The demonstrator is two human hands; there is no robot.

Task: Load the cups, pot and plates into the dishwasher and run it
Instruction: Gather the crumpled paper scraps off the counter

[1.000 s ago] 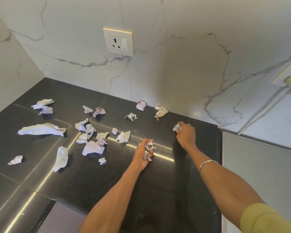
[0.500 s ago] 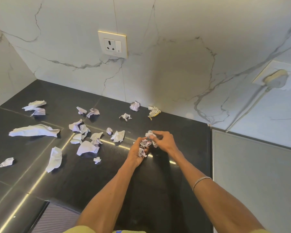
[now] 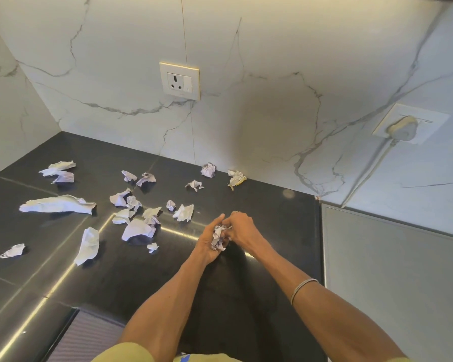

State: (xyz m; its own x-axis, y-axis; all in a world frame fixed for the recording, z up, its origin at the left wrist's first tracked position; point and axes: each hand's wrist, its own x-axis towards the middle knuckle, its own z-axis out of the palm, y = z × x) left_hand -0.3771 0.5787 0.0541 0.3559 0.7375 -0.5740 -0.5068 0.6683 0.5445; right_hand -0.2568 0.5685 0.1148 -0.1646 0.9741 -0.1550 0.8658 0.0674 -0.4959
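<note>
No cups, pot, plates or dishwasher are in view. Both hands meet over a black countertop. My left hand curls round a wad of crumpled paper scraps. My right hand presses against the same wad from the right, its fingers curled onto the paper. Several more crumpled paper scraps lie on the counter to the left, among them a long one, a folded one and a ball by the wall.
A marble-patterned wall backs the counter, with a socket above the scraps and a plug with its cord at the right. A grey appliance top adjoins the counter's right edge. The counter's front edge is at lower left.
My right hand carried a scrap from the counter's right part to my left hand and now presses it into the wad there. The camera has moved a little.
</note>
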